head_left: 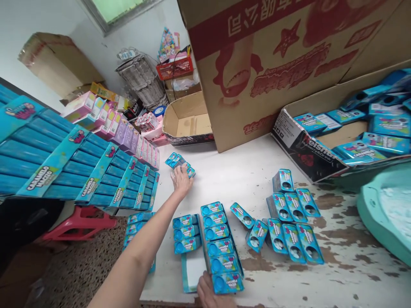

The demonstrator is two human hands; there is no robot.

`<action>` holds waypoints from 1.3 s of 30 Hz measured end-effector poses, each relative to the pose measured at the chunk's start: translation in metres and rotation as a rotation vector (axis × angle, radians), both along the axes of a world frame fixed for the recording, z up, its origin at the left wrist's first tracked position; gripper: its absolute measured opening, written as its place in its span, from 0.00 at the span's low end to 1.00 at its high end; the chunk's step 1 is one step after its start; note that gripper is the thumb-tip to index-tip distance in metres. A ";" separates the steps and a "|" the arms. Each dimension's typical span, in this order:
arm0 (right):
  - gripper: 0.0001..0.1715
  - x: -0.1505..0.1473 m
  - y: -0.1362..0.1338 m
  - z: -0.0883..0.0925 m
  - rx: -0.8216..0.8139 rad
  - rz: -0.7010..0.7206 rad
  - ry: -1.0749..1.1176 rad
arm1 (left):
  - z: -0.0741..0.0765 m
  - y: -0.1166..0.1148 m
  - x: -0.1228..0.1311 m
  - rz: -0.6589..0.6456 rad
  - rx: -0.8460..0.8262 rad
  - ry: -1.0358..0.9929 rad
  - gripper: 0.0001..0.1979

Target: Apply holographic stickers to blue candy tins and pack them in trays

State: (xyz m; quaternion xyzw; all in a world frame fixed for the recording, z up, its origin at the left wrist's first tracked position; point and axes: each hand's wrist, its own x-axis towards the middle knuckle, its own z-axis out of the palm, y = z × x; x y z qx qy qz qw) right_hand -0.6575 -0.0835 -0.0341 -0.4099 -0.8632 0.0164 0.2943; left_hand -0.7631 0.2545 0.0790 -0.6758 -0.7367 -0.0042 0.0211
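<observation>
Right hand [213, 294], 6 boxes [221, 247] (row pointing away)

Brightly lit o/all, light soft & diffuse — exact main source hard to tell. Pale-green, grey-framed window [117, 7] glows approx 11 o'clock. Long white worn-paint table [221, 177] is brightest nr centre; soft shadow below black-printed cardboard tray [316, 160], approx 3 o'clock. Speckled floor [69, 261] v. dim, 8 o'clock. Wide-angle stretch: tall blue carton stack [43, 173], 9 o'clock — round teal plastic tub [369, 205], 3–4 o'clock. Small blue printed boxes [221, 248], 6 o'clock, fairly sharp.
</observation>
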 end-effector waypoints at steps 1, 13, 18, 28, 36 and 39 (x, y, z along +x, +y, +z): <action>0.11 -0.001 0.000 -0.001 0.012 -0.014 -0.018 | 0.001 0.002 0.003 0.010 -0.011 -0.012 0.36; 0.23 0.045 -0.010 0.023 -0.253 0.334 -0.072 | 0.140 -0.118 -0.045 -0.159 -0.109 -0.398 0.42; 0.30 0.054 -0.010 0.024 -0.304 0.331 -0.115 | 0.136 -0.246 -0.052 -0.170 -0.478 -0.496 0.38; 0.32 0.050 -0.012 0.016 -0.388 0.294 -0.124 | 0.035 -0.282 -0.029 -0.479 -0.211 -0.135 0.36; 0.32 0.053 -0.008 0.021 -0.408 0.303 -0.105 | 0.013 -0.286 -0.020 -0.590 -0.103 0.125 0.33; 0.32 0.052 -0.009 0.017 -0.390 0.306 -0.109 | 0.004 -0.289 -0.021 -0.581 -0.012 0.201 0.32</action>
